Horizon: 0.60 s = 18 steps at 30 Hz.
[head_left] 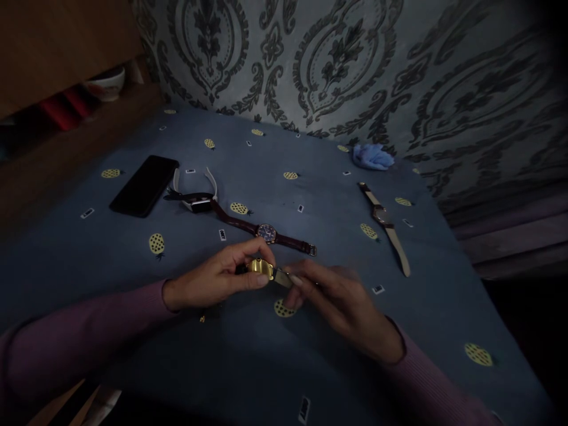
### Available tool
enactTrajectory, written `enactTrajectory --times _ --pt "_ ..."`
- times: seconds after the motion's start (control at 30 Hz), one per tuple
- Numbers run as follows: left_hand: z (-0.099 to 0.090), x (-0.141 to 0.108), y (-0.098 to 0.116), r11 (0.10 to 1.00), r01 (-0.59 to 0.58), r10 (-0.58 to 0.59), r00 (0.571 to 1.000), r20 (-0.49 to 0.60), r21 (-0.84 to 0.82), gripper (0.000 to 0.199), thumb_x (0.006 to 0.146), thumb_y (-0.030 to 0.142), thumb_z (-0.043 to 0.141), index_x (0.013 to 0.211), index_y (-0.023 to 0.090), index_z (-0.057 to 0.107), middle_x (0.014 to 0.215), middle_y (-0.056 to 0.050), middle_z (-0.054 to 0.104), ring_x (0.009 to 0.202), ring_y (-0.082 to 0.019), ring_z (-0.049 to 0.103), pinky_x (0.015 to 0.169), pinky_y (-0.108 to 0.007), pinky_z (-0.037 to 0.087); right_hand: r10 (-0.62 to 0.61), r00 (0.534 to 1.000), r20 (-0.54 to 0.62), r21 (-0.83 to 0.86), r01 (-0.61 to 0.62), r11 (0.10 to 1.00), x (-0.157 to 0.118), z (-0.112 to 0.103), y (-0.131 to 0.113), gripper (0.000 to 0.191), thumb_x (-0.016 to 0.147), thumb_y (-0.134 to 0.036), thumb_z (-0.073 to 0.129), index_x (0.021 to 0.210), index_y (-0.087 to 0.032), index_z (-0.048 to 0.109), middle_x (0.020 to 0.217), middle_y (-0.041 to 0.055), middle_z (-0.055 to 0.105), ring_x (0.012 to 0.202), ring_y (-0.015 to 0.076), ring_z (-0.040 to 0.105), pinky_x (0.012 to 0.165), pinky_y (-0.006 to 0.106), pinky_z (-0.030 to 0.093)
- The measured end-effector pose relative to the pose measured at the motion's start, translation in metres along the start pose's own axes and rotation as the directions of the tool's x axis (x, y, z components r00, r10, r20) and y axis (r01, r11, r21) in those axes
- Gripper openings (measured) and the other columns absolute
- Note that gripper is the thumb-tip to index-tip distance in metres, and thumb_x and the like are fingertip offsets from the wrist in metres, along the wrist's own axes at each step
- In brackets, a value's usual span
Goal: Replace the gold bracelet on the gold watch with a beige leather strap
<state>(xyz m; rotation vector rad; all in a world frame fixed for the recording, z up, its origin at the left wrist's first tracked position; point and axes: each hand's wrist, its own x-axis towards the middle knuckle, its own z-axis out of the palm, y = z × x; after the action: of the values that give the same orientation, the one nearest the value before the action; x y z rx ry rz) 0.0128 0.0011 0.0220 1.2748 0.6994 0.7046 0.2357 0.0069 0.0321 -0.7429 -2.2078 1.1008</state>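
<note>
My left hand point(222, 273) is closed around a gold-cased watch point(261, 268), its thumb and index finger on either side of the case. The fingers of my right hand point(331, 296) pinch the watch's strap to the right of the case; some of these fingers are blurred. Just beyond my hands lies a watch with a dark blue dial point(266, 232) and a brown strap. Its strap end reaches a white-strapped smartwatch point(201, 203) standing on its side. Off to the right rests a watch with a pale strap point(382, 216), laid out flat.
A black phone point(145, 185) lies at the left on the blue patterned tablecloth point(248, 355). A crumpled blue cloth point(373, 157) sits near the wall at the back right. Wooden shelving point(106, 124) with a bowl point(106, 84) stands at the upper left.
</note>
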Motion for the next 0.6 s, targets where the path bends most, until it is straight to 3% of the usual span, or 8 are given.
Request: enactTrajectory --times 0.13,0.33,0.6 --pt "0.0004 -0.0006 0.0017 1.000 0.004 -0.004 1.000 0.006 0.006 0.007 0.089 0.022 0.058 0.091 0.018 0.051 0.077 0.004 0.044 0.070 -0.010 0.040 0.066 -0.023 0.034 -0.005 1.000 -0.014 -0.031 0.005 0.999 0.0013 0.0003 -0.0015 0.020 0.100 -0.015 0.043 0.106 -0.016 0.062 0.065 -0.0009 0.067 0.059 0.0104 0.068 0.061 0.021 0.056" --pt "0.0015 -0.0023 -0.0008 0.997 0.077 -0.077 0.997 0.011 -0.012 0.013 0.089 0.028 0.059 0.092 0.017 0.054 0.078 0.003 0.045 0.070 -0.011 0.040 0.065 -0.023 0.035 -0.150 0.989 -0.016 -0.091 0.148 0.985 0.0039 -0.0004 0.0025 0.022 0.098 -0.010 0.045 0.111 -0.020 0.060 0.063 -0.0039 0.063 0.053 0.0086 0.063 0.056 0.019 0.053" --pt "0.0033 -0.0011 -0.0024 0.975 0.178 -0.174 0.984 0.040 -0.136 0.016 0.087 0.029 0.061 0.090 0.014 0.057 0.075 0.003 0.046 0.066 -0.010 0.039 0.064 -0.023 0.033 -0.110 0.992 0.059 -0.053 0.113 0.992 0.0026 -0.0053 0.0061 0.020 0.097 -0.008 0.044 0.102 -0.017 0.062 0.064 -0.0039 0.058 0.054 0.0080 0.061 0.055 0.020 0.049"
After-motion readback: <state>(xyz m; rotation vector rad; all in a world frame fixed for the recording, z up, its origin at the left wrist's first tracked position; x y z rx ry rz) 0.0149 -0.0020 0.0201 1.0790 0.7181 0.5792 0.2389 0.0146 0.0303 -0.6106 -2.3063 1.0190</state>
